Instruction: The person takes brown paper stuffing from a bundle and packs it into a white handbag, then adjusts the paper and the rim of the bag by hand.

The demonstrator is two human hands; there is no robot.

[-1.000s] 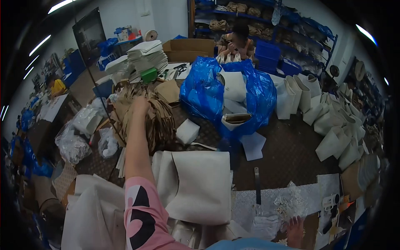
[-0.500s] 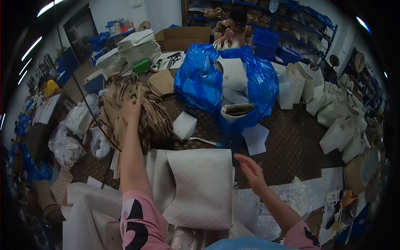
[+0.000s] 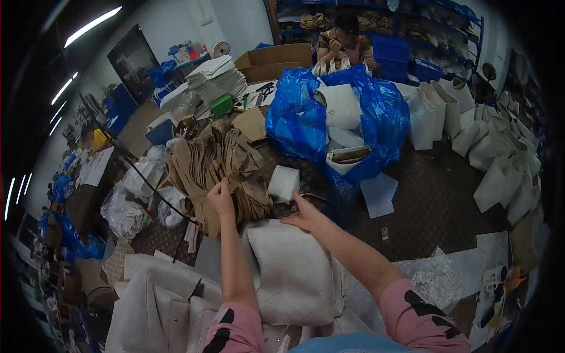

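Dim o/all, ceiling tubes (image 3: 93, 26) upper L, glints on blue bag (image 3: 384, 112), fisheye warp w/ blk corners

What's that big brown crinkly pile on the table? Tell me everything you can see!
The brown pile looks like lots of thin sheets, maybe paper or cloth, bunched in wrinkly folds. It lies loosely heaped on the dark, patterned table, left of a white block in the picture. The person's left hand is at its near edge, but I can't tell whether it grips a sheet.
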